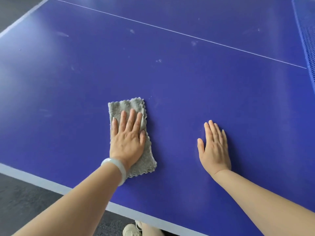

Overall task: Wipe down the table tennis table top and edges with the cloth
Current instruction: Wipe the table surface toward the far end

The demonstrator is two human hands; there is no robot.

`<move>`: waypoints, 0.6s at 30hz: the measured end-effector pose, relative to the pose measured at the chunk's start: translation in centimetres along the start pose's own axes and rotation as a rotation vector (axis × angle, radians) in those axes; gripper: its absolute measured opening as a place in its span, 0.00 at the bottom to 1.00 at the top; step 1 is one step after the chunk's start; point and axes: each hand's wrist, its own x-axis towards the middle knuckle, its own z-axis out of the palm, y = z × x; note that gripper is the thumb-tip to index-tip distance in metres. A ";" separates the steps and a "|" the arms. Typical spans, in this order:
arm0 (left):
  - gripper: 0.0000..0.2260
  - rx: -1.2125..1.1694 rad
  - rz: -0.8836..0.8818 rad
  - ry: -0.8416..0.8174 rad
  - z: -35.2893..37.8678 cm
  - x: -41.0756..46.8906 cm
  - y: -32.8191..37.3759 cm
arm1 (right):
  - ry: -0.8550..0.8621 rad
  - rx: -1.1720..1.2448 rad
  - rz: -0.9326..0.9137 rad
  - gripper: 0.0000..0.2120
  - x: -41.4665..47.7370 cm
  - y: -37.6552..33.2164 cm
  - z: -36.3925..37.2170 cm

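Forearms cross the near edge (42,181), the left hand (127,143) pressing flat, fingers straight, on the grey cloth (129,106) lying on the blue top (187,86), the right hand (215,150) spread flat apart from it, so firm overlapping strokes toward the pale smudges (158,60) should serve.

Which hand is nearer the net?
Right. The right hand lies flat on the bare table, well short of the net at the far right; the left hand presses the cloth, farther left.
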 end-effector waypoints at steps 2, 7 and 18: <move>0.27 -0.008 0.283 -0.042 0.9 -1.3 4.6 | 0.015 0.005 0.000 0.28 -0.1 -0.1 0.0; 0.25 0.014 0.600 -0.154 2.1 1.3 11.9 | 0.035 0.068 0.000 0.31 0.1 0.0 0.0; 0.26 0.066 0.290 -0.075 -0.4 9.3 0.1 | -0.009 0.054 0.006 0.30 -0.3 0.2 -0.3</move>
